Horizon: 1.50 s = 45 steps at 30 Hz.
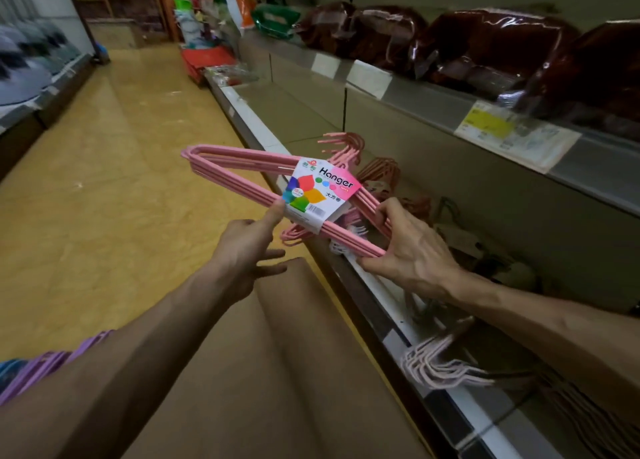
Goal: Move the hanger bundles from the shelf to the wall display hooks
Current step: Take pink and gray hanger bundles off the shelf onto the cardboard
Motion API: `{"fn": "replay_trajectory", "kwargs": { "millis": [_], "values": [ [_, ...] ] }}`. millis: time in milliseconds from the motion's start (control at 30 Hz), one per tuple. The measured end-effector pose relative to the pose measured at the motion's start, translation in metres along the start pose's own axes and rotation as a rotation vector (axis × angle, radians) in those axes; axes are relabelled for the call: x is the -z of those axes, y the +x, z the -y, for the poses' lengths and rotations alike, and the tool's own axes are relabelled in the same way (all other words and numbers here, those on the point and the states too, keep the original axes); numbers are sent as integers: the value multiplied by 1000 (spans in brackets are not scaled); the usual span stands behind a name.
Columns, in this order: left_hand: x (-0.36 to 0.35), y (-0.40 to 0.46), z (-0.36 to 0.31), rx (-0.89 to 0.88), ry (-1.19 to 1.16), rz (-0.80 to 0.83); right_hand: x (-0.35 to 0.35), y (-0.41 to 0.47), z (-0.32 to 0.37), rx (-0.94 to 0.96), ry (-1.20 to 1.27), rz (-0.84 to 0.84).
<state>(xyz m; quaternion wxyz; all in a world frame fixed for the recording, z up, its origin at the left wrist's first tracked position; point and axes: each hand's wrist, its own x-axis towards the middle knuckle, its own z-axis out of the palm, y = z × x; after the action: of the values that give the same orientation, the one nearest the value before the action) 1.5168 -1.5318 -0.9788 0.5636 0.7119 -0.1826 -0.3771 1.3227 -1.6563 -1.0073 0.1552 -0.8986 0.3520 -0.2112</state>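
Observation:
A bundle of pink hangers point(239, 171) with a white "Hanger" label sleeve is held in the air in front of the low shelf point(381, 285). My right hand point(408, 250) grips the bundle's right end, fingers curled round the bars. My left hand point(249, 247) pinches the lower bar just left of the label with its thumb on top. More hanger bundles lie on the shelf: dark reddish ones point(381, 171) behind the held bundle and pale pink ones point(440, 368) nearer me. Purple hangers point(45, 361) hang by my left forearm at the lower left edge.
The upper shelf point(433, 102) carries dark red plastic-wrapped packs point(485, 46) and price tags. A yellow tiled aisle floor point(104, 181) runs to the left, with another display point(31, 74) along its far side. A red basket point(204, 60) stands further down the aisle.

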Motion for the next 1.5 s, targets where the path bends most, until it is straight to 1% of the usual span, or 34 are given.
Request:
{"fn": "replay_trajectory", "kwargs": {
  "millis": [67, 100, 167, 233, 300, 400, 467, 500, 567, 600, 667, 733, 800, 867, 933, 1000, 1033, 1100, 1200, 1267, 1300, 1333, 1367, 1433, 1500],
  "values": [
    [11, -1, -3, 23, -282, -7, -8, -3, 25, 17, 13, -4],
    [17, -1, -5, 6, -376, -10, -13, -5, 38, 35, 51, 1],
    [28, -1, -9, -37, -514, -47, -23, -11, 64, 75, 112, 16],
    [42, 0, -11, -64, -659, -123, -33, -15, 87, 114, 172, 44],
    [61, -1, -9, -108, -719, -188, -41, -18, 107, 117, 288, 76],
    [93, -7, -1, -157, -709, -234, -42, -17, 131, 29, 564, 163],
    [114, -13, 2, -186, -714, -244, -40, -12, 146, -83, 826, 279],
    [123, -16, 3, -196, -723, -245, -40, -8, 151, -178, 969, 369],
    [140, -24, 4, -201, -742, -223, -41, -1, 159, -369, 1193, 614],
    [147, -28, 5, -197, -756, -199, -44, 1, 161, -426, 1272, 743],
    [157, -38, 11, -189, -786, -151, -49, -1, 169, -465, 1327, 944],
    [165, -50, 20, -171, -815, -113, -53, -6, 180, -471, 1322, 1037],
    [172, -62, 31, -154, -829, -66, -55, -14, 192, -502, 1292, 1077],
    [182, -72, 41, -151, -848, -54, -55, -24, 207, -545, 1248, 1098],
    [191, -79, 46, -131, -858, -42, -55, -33, 220, -585, 1227, 1074],
    [200, -87, 48, -91, -777, -50, -58, -40, 230, -586, 1223, 1026],
    [204, -90, 48, -73, -669, -81, -59, -44, 234, -580, 1221, 997],
    [215, -97, 46, -52, -361, -152, -57, -50, 239, -554, 1204, 932],
    [236, -109, 33, -7, 110, -150, -47, -57, 242, -487, 1106, 790],
    [247, -116, 18, -7, 448, -158, -40, -61, 243, -436, 1016, 689],
    [249, -118, 10, -41, 587, -185, -38, -63, 243, -414, 968, 648],
    [248, -119, 3, -110, 689, -222, -37, -66, 243, -394, 919, 614],
    [244, -120, -3, -208, 736, -257, -36, -68, 243, -380, 872, 585],
    [229, -122, -16, -433, 741, -303, -37, -72, 243, -358, 791, 543],
    [209, -123, -25, -626, 800, -350, -39, -75, 242, -336, 754, 505]
  ]
}}
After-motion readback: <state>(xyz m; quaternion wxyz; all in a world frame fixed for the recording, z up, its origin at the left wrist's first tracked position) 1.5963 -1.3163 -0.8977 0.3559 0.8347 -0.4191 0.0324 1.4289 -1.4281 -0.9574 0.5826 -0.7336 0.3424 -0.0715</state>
